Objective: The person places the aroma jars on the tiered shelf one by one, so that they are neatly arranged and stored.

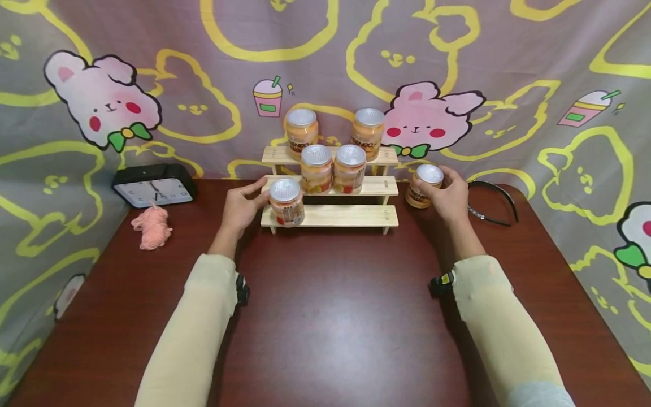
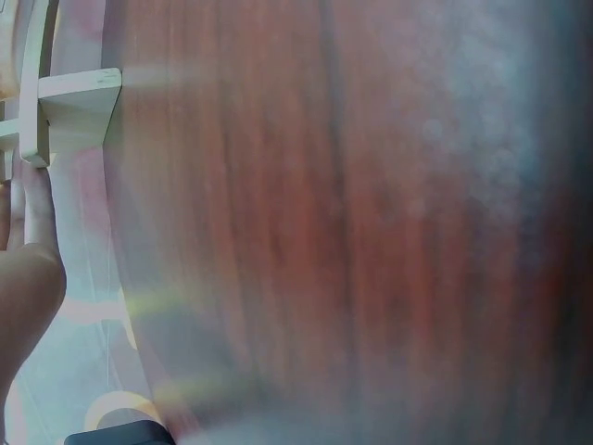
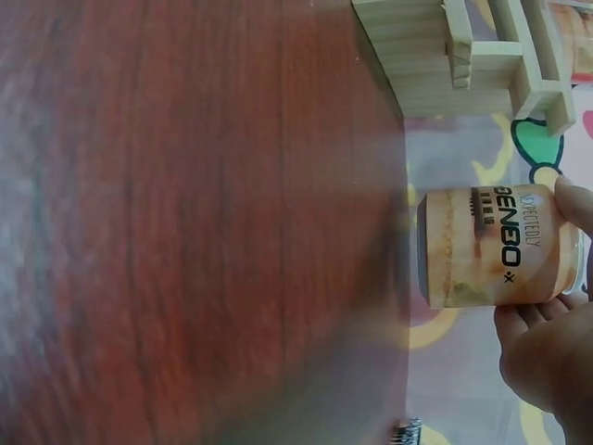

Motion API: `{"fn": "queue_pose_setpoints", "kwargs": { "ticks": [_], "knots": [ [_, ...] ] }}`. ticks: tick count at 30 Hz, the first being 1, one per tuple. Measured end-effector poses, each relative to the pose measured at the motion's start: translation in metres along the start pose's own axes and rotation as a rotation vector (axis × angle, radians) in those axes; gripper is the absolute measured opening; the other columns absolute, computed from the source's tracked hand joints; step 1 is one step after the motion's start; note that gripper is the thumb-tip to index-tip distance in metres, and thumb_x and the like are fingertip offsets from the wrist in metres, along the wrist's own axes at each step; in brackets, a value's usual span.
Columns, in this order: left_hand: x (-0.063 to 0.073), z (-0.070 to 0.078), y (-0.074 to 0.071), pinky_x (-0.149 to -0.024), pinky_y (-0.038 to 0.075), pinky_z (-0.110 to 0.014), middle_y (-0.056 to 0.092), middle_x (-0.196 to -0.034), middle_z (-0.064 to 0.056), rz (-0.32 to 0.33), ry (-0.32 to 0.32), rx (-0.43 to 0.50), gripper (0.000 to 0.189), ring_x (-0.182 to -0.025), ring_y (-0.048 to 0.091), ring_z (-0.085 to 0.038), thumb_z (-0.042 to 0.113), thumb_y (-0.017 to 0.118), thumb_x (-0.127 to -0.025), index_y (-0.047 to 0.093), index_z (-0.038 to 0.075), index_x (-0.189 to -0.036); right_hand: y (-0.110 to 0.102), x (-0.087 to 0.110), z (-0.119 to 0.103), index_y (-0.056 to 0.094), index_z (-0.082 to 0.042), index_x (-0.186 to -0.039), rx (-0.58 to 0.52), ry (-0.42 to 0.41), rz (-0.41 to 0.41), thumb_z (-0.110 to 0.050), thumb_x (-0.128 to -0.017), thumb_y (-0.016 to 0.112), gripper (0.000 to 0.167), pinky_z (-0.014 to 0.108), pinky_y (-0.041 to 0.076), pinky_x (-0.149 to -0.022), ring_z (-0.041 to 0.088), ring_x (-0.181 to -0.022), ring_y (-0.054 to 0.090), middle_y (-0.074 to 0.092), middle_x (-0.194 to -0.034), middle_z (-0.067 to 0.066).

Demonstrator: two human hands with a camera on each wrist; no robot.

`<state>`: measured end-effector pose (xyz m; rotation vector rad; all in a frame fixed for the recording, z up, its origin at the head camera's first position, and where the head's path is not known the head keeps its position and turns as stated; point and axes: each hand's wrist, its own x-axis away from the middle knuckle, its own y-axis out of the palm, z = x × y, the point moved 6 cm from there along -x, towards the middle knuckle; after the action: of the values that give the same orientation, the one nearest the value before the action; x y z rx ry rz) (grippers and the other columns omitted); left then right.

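My right hand [image 1: 450,195] grips a jar [image 1: 418,196] of orange fruit with a silver lid, thumb and fingers near its top. In the right wrist view, this jar [image 3: 496,248] shows a "DENBO" label, its base close over the table. My left hand [image 1: 241,209] is at the left end of a three-step wooden rack [image 1: 351,216], fingers extended, thumb tip right at the side of another jar [image 1: 287,208] on the lowest step. Two jars, a left one [image 1: 316,172] and a right one [image 1: 350,172], stand on the middle step. The top step bears two more jars [image 1: 302,135].
Left of the rack are a black-cased clock [image 1: 155,186] and a pink yarn-like item [image 1: 152,227]. A dark headband [image 1: 500,195] lies beyond my right hand. Patterned cloth [image 1: 325,73] hangs behind and beside the brown table [image 1: 330,316].
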<state>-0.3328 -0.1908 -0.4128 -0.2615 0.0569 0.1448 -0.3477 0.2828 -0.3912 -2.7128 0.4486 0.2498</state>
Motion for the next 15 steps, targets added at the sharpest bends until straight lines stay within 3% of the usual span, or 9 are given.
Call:
{"fn": "queue_pose_setpoints", "kwargs": {
  "ticks": [6,15],
  "knots": [
    [0.000,0.000,-0.004,-0.107,0.043,-0.029,0.063,-0.137,-0.007,0.013,0.015,-0.006,0.042,-0.130,0.049,-0.010,0.018,0.078,-0.093,0.067,0.009,-0.133,-0.001,0.005,-0.012,0.052,0.009,-0.141,0.000,-0.022,-0.015,-0.017,-0.085,0.083,0.069,0.025,0.048,-0.093,0.028,-0.119,0.058,0.060,-0.135,0.025],
    [0.002,0.002,-0.001,-0.096,0.051,-0.025,0.063,-0.138,-0.005,0.007,0.009,0.003,0.042,-0.123,0.056,-0.013,0.018,0.077,-0.093,0.067,0.010,-0.133,-0.012,0.013,-0.026,0.054,0.004,-0.142,0.066,-0.010,-0.057,-0.028,-0.087,0.082,0.070,0.021,0.047,-0.086,0.016,-0.107,0.060,0.061,-0.133,0.023]
  ]
}}
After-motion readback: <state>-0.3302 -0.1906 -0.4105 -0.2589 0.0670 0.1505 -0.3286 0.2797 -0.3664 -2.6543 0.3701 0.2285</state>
